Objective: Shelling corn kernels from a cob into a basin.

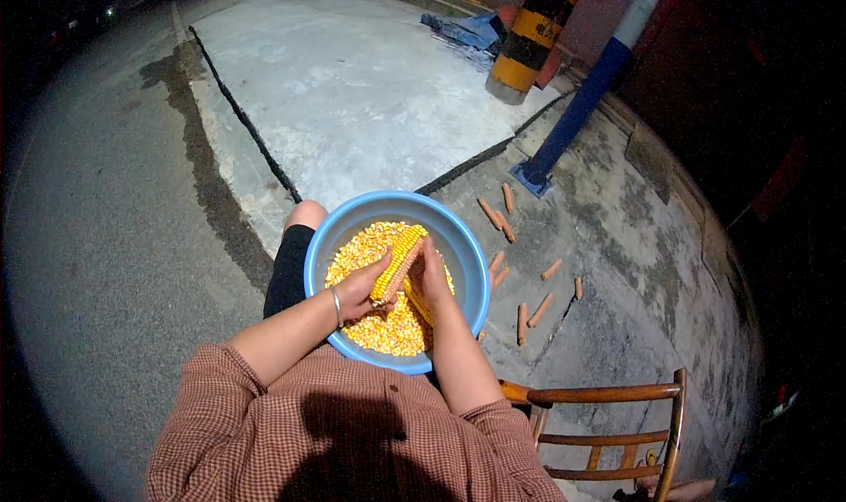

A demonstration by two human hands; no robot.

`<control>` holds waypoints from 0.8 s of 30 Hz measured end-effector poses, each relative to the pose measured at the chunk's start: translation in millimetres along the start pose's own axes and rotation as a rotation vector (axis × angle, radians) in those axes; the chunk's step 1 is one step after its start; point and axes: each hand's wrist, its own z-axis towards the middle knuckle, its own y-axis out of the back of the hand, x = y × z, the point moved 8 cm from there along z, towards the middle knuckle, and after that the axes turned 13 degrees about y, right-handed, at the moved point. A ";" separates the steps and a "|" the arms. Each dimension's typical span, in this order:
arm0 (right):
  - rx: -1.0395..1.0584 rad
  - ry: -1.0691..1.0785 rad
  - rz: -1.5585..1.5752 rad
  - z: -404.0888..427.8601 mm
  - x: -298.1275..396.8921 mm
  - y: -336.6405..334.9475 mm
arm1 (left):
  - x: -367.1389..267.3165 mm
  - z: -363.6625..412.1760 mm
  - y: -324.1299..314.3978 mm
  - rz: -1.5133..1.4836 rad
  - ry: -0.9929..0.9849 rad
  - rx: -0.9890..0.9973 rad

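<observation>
Over a blue plastic basin [316,237] in my lap, my left hand [362,289] grips a partly shelled ear of yellow corn [400,264], its upper end pointing away from me. Bare pinkish cob shows along the ear's right side. My right hand [433,277] is against that side, fingers raised near the ear's upper end; whether it grips the ear is unclear. Another yellow ear [418,302] lies partly hidden beneath my right hand. Loose corn kernels [386,337] cover the basin's bottom.
Several bare corncobs [540,309] lie on the concrete right of the basin. A wooden chair [605,393] stands at lower right. Beyond are a blue and white metal pole [578,115] and a yellow-black striped post [529,39], with blue cloth or sheeting [470,30] beside it.
</observation>
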 end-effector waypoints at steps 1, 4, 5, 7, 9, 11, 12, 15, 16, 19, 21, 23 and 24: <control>-0.040 -0.013 -0.045 1.1 1.2 3.6 | 1.2 0.5 1.2 0.080 0.016 -0.035; -0.062 0.011 -0.107 4.5 -1.0 16.0 | 3.5 0.1 -1.6 0.160 0.037 -0.043; -0.041 0.046 -0.123 5.7 -1.0 19.4 | 4.0 -0.8 -5.2 0.157 0.039 -0.017; -0.039 0.042 -0.095 3.2 -1.0 11.0 | 4.1 -3.4 -5.0 0.153 0.054 -0.021; -0.041 0.044 -0.067 1.4 0.0 9.2 | 2.2 -4.2 -4.6 0.052 0.030 -0.023; -0.036 0.019 -0.014 -0.6 -0.7 11.4 | 1.7 -4.3 -6.4 0.028 0.033 -0.021; -0.030 0.016 -0.013 -1.3 2.6 4.5 | 0.7 -5.5 -4.1 -0.004 0.028 -0.027; -0.086 -0.003 0.041 -5.0 14.3 -9.0 | 2.5 -1.1 1.9 0.050 0.054 -0.028; -0.101 -0.026 0.020 -4.5 13.3 -5.1 | 3.0 0.3 2.8 0.051 0.056 -0.028; -0.117 -0.126 -0.187 -5.3 10.8 5.7 | 8.1 -0.2 -5.0 0.153 0.113 0.017; -0.189 -0.022 -0.006 -4.3 15.4 -1.9 | 5.6 -3.7 -5.4 0.181 0.087 -0.055; -0.131 -0.044 -0.020 -2.1 5.3 8.2 | 6.3 -3.2 -4.6 0.167 0.084 -0.044; -0.070 -0.067 -0.035 -1.5 2.0 8.4 | 6.2 -2.8 -4.1 0.153 0.079 -0.034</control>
